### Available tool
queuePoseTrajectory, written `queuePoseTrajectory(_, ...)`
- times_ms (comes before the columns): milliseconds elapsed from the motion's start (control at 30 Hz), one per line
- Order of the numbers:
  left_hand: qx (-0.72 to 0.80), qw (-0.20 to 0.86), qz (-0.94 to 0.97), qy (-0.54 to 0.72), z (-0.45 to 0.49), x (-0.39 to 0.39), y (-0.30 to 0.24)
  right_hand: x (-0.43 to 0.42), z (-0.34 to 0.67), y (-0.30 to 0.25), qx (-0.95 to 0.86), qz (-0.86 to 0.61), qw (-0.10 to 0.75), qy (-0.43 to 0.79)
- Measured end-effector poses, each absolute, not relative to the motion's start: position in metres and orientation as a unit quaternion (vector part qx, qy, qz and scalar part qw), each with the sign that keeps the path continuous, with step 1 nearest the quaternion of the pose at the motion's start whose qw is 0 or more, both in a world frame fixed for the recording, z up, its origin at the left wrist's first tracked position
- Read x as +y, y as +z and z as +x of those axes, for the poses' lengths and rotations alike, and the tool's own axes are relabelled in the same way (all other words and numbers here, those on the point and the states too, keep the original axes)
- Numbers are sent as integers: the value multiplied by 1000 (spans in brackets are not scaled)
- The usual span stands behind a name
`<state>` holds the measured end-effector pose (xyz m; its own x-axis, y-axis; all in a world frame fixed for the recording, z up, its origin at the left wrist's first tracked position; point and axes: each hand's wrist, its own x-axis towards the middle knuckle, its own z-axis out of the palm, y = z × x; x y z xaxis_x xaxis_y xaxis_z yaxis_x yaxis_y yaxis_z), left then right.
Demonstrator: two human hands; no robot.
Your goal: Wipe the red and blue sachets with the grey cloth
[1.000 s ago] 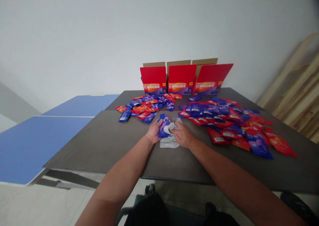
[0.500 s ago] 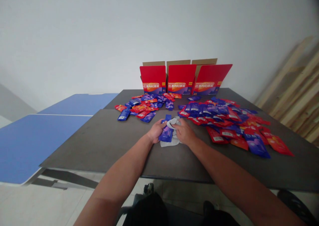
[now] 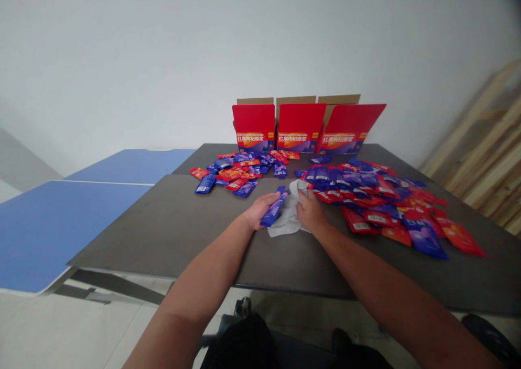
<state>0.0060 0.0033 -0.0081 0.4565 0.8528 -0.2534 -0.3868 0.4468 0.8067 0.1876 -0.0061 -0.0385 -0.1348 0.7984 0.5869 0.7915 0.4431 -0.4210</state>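
Both hands have drawn apart: left hand (image 3: 259,209) grips a blue sachet (image 3: 273,210), right hand (image 3: 310,212) clutches grey cloth (image 3: 287,222).

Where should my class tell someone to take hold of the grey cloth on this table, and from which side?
Pinch its lower edge from the near side, fingers sliding underneath. The grey cloth lies loose and flat there on the dark table, away from the blue sachet and the right hand, which rests on the cloth's right part.

sachets (image 3: 205,184) too small to read, wooden planks (image 3: 484,152) cut off at right
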Motion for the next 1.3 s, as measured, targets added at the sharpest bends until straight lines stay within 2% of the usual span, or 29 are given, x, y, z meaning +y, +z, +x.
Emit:
queuePoseTrajectory(100, 295, 829, 229, 416, 4, 11, -5, -13, 183, -33, -787, -485, 382, -25)
queuePoseTrajectory(333, 298, 827, 188, 438, 6, 13, -11, -36, 163, -18, -908, -342, 233, -68)
queuePoseTrajectory(500, 288, 838, 208, 414, 12, 10, -13, -37, 160, -16, -901, -386, 186, -69)
queuePoseTrajectory(800, 317, 825, 246, 399, 18, 3, -7, -32, 163, -13, -836, -510, 197, -42)
queuePoseTrajectory(1033, 281, 826, 283, 399, 13, -4, -4, -25, 168, -15, -798, -571, 192, -16)
queuePoseTrajectory(1300, 238, 837, 310, 382, 7, -2, -1, -8, 185, -26, -759, -581, 292, -3)
